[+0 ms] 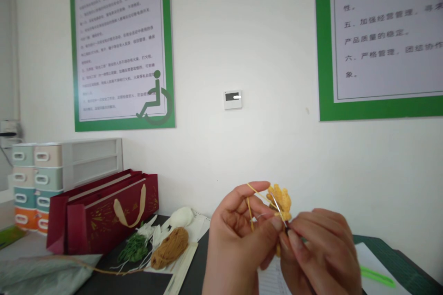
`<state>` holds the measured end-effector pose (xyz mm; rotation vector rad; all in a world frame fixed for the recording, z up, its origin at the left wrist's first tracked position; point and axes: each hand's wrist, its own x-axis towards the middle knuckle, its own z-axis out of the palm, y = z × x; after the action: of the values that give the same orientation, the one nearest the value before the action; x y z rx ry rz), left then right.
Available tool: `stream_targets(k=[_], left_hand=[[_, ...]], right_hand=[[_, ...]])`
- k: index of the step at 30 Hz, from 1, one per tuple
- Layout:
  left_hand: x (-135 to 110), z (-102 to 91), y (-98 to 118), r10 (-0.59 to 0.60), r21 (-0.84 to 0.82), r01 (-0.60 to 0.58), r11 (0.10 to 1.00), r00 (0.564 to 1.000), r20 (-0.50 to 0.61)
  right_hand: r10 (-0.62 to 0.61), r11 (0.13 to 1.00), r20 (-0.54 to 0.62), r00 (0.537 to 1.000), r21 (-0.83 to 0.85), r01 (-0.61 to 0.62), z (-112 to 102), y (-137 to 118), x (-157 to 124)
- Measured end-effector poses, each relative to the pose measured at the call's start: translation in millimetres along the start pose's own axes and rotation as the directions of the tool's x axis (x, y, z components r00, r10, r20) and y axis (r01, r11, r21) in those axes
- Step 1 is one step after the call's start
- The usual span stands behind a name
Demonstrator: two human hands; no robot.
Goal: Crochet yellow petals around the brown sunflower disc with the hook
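Observation:
My left hand [235, 230] is raised over the table, thumb and fingers pinching a yellow crocheted piece [282, 197] with a ruffled edge. A strand of yellow yarn [256, 190] runs over its raised index finger and down through the fingers. Close against it, my right hand [321, 244] is closed round a crochet hook [276, 202]. The thin metal shaft points up and left across the yellow piece, and a dark part of its handle shows at my fingertips. Most of the handle is hidden by the right hand, and the hook's tip is too small to make out.
Left on the table are a brown yarn ball [170, 248], white yarn [182, 217], green yarn [133, 249] and dark red gift bags [93, 216]. Drawer boxes [48, 156] stand behind. At right lie a green cutting mat [391, 256], white paper and a bright green strip [377, 276].

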<state>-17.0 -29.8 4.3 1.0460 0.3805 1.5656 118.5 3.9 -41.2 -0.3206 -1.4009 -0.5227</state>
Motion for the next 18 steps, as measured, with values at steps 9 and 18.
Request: stream_targets(k=[9,18], left_hand=[[2.0,-5.2,3.0,0.115,0.134,-0.112,0.985,0.993,-0.012],[4.6,-8.5,9.6,-0.076,0.034,0.073,0.997,0.992,0.1]], right_hand=[[0.313,0.937,-0.005,0.95,0.166,-0.308,-7.4,-13.7,15.4],[0.702,-0.127,0.58,0.413,0.673,-0.729,13.3,-16.6,18.2]])
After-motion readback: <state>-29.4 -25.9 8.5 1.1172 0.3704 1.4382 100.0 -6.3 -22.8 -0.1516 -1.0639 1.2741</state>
